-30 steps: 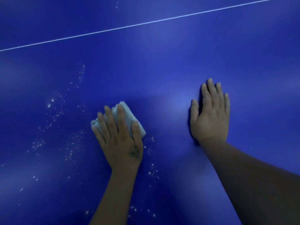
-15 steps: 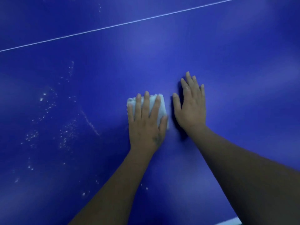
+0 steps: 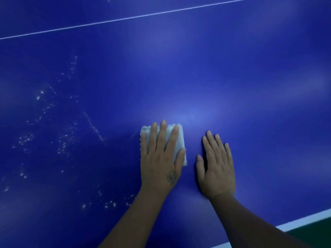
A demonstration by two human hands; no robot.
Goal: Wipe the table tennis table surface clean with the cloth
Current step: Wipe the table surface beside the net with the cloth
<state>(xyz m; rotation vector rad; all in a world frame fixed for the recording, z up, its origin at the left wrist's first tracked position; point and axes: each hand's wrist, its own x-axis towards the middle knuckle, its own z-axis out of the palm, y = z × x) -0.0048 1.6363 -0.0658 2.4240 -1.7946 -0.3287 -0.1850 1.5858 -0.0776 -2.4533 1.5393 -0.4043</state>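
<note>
Your left hand point(image 3: 159, 163) lies flat with fingers spread on the folded white cloth point(image 3: 176, 143), pressing it against the blue worktop point(image 3: 197, 77); it is not pinching the cloth, only bearing down on it from above. The cloth sits just below the middle of the view, and its top edge and right side show past your fingers. Your right hand point(image 3: 215, 167) lies at 3 o'clock from the cloth, just beside it and apart from it, palm down and open on the bare surface with the fingers close together and the thumb held out toward the cloth.

The worktop fills nearly the whole view. A thin white line point(image 3: 134, 16) crosses it at 12 o'clock, rising toward the right. Soft patches of reflected light show on the blue, the brightest just beyond the cloth at 12 o'clock from it. From 9 o'clock of the cloth outward, the surface carries scattered white specks point(image 3: 66, 138) and a short pale streak point(image 3: 93, 126); more specks lie at 7 o'clock near your left forearm. The area at 3 o'clock of your hands looks plain blue. At 5 o'clock the white edge band point(image 3: 304, 220) of the worktop runs across the corner, and past it a dark green floor point(image 3: 320, 230) shows.
</note>
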